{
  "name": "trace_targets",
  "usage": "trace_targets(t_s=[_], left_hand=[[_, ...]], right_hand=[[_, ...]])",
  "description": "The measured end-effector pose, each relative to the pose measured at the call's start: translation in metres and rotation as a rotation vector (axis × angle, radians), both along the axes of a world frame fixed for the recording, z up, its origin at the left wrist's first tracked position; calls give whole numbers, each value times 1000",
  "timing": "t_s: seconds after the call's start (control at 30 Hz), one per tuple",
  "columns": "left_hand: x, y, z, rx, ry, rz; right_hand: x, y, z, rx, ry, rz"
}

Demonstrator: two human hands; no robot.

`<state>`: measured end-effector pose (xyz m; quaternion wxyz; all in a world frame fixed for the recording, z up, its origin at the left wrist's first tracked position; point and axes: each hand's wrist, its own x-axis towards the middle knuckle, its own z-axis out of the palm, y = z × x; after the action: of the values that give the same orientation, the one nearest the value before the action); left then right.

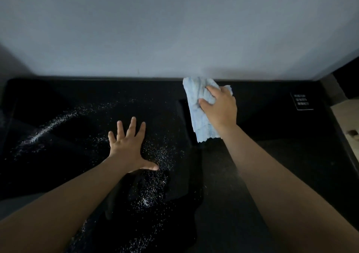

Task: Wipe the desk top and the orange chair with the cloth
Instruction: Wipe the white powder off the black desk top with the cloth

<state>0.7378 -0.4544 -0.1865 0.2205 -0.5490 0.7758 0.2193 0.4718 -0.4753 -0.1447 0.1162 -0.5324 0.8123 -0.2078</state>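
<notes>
On the black desk top (pixel 272 155), at nine o'clock, white crumbs (pixel 38 134) lie; the left hand (pixel 128 146) rests spread flat beside them. The right hand (pixel 219 107) grips the blue cloth (pixel 200 116), whose long axis runs twelve to six. The crumbs lie at eight o'clock from the cloth.

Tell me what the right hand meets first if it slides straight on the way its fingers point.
Probably the grey wall behind the desk: the blue cloth under the right hand leads, its far end nearly against the wall, though depth is unclear.
</notes>
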Motion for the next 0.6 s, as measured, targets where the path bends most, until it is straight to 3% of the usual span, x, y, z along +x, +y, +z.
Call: trace_targets(t_s=[0.3,0.6], left_hand=[[1,-1,-11,45,-23,1],[0,-2,-10,74,-24,14]], right_hand=[[-2,-77,-35,66,-10,59],[-4,-97,-52,183,36,83]])
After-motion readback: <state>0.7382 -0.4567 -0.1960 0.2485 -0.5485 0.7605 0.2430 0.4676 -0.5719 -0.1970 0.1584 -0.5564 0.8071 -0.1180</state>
